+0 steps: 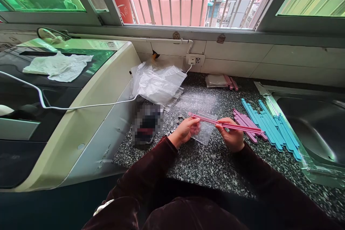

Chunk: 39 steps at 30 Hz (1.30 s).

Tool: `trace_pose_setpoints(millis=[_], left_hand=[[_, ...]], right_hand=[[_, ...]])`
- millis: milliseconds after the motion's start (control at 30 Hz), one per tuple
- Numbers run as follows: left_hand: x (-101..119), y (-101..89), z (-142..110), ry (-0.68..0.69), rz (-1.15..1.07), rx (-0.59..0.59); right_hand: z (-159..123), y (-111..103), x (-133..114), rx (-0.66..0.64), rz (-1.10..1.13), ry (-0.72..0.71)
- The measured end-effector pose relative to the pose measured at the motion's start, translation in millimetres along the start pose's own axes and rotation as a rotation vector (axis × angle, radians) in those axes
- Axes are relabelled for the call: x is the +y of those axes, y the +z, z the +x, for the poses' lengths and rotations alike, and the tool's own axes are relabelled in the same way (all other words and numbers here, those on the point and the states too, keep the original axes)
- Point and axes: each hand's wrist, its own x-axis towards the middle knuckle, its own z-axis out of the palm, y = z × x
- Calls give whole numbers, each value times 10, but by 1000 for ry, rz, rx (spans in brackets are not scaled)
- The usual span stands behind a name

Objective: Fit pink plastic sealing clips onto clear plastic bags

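A long, narrow pink plastic clip strip (242, 127) slants across in front of me, gripped at both ends of its middle part. Thumb and fingers of my left hand (186, 132) pinch it near its left end. My right hand (231, 136) is closed around it further right, and the strip's end sticks out past that hand. Just behind and below the strip is a small clear plastic bag (204, 134); whether a hand touches it I cannot tell. To the right of my right hand lie several pink strips (244, 122) and several turquoise strips (269, 125).
A metal sink (318, 129) bounds the speckled counter (205, 165) on the right. Clear plastic bags (159, 81) are heaped at the back. A washing machine (105, 90) stands left, a white cable (88, 107) crossing it. A blurred dark object (147, 124) sits near my left hand.
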Motion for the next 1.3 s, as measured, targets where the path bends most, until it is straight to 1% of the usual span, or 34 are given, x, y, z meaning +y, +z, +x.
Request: trace_pose_setpoints(millis=[100, 233, 333, 500, 600, 800, 1000, 1133, 1300], left_hand=[[-16, -9, 9, -36, 50, -9], [-27, 4, 11, -39, 102, 1], [-21, 14, 11, -33, 88, 37], [-27, -7, 33, -27, 37, 43], [-43, -13, 51, -15, 14, 70], [-63, 7, 68, 48, -3, 120], [-63, -28, 99, 143, -37, 145], [-41, -38, 92, 167, -43, 148], [-26, -31, 70, 195, -4, 129]], right_hand=[[4, 5, -3, -1, -7, 51], [-2, 13, 11, -17, -41, 97], [-5, 17, 21, -21, -40, 101], [3, 12, 28, -21, -38, 95], [5, 13, 35, -26, -44, 93], [-2, 18, 52, -28, -54, 48], [50, -55, 46, -44, -143, -30], [92, -119, 22, -4, -181, -83], [98, -161, -1, 79, -225, -95]])
